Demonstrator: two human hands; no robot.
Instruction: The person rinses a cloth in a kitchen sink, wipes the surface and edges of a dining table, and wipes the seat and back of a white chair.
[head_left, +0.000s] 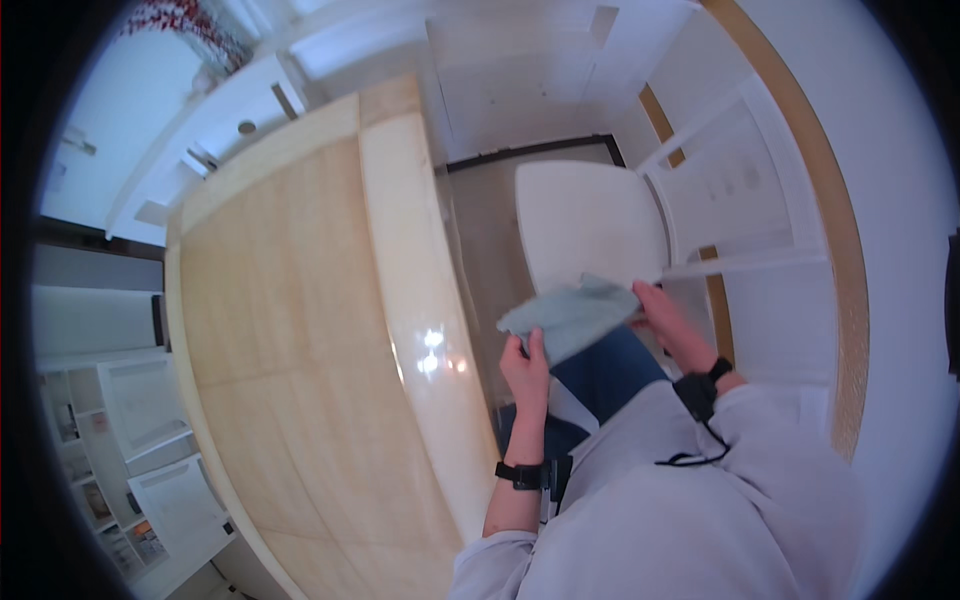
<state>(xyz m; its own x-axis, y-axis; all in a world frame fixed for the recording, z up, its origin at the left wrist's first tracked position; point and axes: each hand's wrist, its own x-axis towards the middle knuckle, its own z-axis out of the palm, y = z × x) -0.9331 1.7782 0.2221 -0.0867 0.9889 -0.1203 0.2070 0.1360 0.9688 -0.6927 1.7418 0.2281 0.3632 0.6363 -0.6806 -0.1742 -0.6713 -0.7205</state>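
A pale grey-green cloth is stretched between my two hands above my lap. My left hand pinches its near left corner between thumb and fingers. At the opposite end, my right hand grips the cloth's edge; some of its fingers are hidden and slightly blurred. Just beyond the cloth is the white seat of a chair, partly covered by it in this view. To the left of my hands runs the glossy edge of a table.
The marble-patterned tabletop fills the left side. The white chair back stands against the wall at right. White chairs line the table's far side, before an open shelf unit. Red-berried branches stand at upper left.
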